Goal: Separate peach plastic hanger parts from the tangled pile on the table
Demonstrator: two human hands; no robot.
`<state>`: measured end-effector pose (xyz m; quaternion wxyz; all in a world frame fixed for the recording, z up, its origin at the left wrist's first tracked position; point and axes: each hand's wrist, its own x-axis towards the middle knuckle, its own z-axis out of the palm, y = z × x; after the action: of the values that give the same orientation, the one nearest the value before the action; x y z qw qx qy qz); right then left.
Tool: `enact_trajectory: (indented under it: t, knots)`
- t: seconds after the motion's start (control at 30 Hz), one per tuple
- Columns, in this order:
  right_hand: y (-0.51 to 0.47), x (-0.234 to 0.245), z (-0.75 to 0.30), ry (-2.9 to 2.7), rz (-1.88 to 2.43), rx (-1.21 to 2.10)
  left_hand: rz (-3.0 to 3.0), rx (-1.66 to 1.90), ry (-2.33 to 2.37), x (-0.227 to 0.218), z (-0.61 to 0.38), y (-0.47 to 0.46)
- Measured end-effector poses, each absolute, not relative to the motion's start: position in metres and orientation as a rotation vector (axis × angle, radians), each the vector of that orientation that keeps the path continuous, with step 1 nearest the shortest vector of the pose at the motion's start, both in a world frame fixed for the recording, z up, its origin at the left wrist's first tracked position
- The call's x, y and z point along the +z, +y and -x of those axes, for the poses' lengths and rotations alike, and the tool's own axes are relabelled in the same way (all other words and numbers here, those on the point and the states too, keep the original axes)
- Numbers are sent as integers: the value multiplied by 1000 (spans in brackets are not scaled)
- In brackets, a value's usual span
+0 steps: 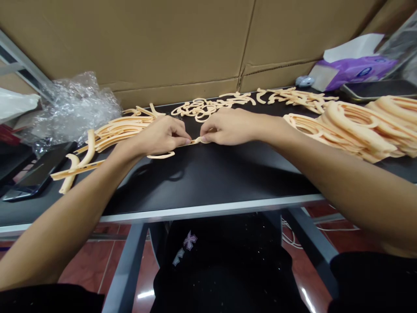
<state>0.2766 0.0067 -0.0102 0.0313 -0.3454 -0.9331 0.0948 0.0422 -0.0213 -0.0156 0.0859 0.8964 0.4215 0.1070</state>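
Observation:
My left hand and my right hand come close together above the black table, each with thumb and fingers pinched. Between their fingertips is a thin cream plastic piece, partly hidden by the fingers. A curved cream loop shows below my left hand; whether it belongs to the same piece I cannot tell. Beside my left wrist lies a stack of long curved cream strips. Behind my hands is a loose pile of small cream loops and curved bits.
Stacked cream oval frames and small cream pieces are on the right. Behind them are a purple tissue pack and a dark phone. Crumpled clear plastic and another dark phone occupy the left. Cardboard walls the back.

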Motion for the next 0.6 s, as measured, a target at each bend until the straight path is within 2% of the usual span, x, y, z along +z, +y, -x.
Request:
enact_trajectory:
  t: [0.6]
  knots:
    - [-15,-11,-265,-2860,1183,-176,-2695,355,1188,-15,-43,-22]
